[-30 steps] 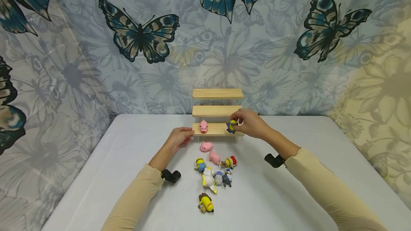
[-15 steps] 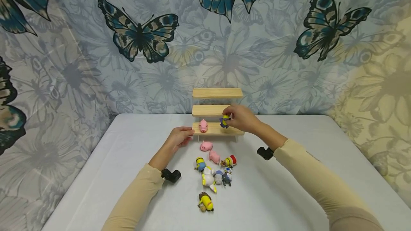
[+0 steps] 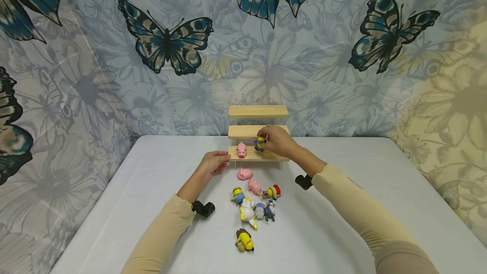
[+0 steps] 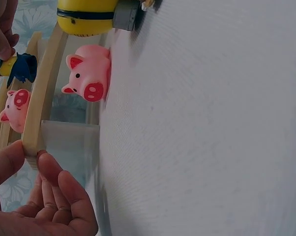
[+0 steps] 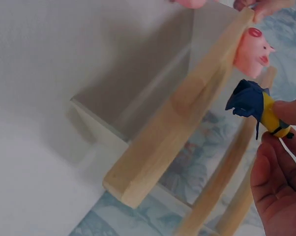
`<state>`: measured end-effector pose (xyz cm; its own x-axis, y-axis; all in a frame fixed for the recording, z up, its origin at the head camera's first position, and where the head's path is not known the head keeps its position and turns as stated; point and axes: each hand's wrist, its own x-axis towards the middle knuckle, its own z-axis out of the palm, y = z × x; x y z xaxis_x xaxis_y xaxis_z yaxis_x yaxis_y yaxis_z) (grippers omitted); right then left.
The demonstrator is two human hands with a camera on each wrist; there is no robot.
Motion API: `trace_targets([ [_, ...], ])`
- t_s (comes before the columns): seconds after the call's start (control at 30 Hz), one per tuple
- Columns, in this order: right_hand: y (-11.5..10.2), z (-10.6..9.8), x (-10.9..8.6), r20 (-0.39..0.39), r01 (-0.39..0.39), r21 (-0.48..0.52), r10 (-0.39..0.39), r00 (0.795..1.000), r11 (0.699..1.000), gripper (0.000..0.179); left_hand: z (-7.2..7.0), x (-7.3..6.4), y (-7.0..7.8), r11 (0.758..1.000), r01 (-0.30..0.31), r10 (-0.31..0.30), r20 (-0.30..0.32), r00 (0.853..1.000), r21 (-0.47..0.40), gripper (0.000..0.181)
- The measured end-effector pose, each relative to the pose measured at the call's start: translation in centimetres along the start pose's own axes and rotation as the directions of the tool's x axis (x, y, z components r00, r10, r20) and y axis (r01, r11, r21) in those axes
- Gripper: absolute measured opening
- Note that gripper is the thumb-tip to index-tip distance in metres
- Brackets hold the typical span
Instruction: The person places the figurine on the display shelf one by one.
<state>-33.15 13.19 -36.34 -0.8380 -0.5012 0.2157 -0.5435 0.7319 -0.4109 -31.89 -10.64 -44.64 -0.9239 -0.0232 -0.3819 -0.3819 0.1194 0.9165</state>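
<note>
My right hand (image 3: pixel 279 140) pinches a yellow minion figurine (image 5: pixel 268 112) in blue clothing between thumb and fingers. It is held just over the bottom shelf (image 3: pixel 272 155) of a three-tier wooden rack, to the right of a pink pig figurine (image 3: pixel 241 150) standing there. In the right wrist view a gap shows between the minion and the shelf board. At the shelf's left end, my left hand (image 3: pixel 214 163) pinches the board's edge between thumb (image 4: pixel 8 162) and index finger. Its other fingers are loosely curled below.
Two pink pigs (image 3: pixel 254 186) lie on the white table before the rack. Nearer are several minion figurines (image 3: pixel 272 192), a white-and-yellow figurine (image 3: pixel 247 210) and small grey-blue figurines (image 3: pixel 269 210). A brown-and-yellow figurine (image 3: pixel 244 240) lies closest. The middle shelf (image 3: pixel 243 132) and top shelf (image 3: pixel 258 111) rise behind.
My right hand has moved left along the bottom shelf with the minion figurine, bringing it closer to the standing pig. The left hand has stayed at the shelf's end.
</note>
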Motion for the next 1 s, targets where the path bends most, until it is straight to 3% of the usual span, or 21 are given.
trace_targets([
  [0.4,0.1,2.0,0.6,0.02,-0.018,-0.051,0.019,1.0,0.999,0.031,0.0,0.0,0.0,1.0,0.013,-0.013,0.005,1.0,0.02,0.036],
  [0.53,-0.1,1.8,0.5,0.032,-0.001,-0.059,0.003,0.999,0.998,0.031,-0.2,0.1,0.0,1.0,0.014,-0.015,0.008,1.0,0.01,0.036],
  [0.8,-0.2,1.0,0.1,0.066,-0.041,-0.068,0.045,0.997,0.997,0.037,-0.2,-0.1,0.2,1.0,0.015,-0.015,0.001,1.0,0.018,0.036],
  [1.0,-0.1,0.2,-0.9,-0.006,0.03,-0.104,-0.031,1.0,0.994,0.04,-0.2,-0.1,0.2,1.0,0.018,-0.018,0.008,1.0,0.012,0.036],
])
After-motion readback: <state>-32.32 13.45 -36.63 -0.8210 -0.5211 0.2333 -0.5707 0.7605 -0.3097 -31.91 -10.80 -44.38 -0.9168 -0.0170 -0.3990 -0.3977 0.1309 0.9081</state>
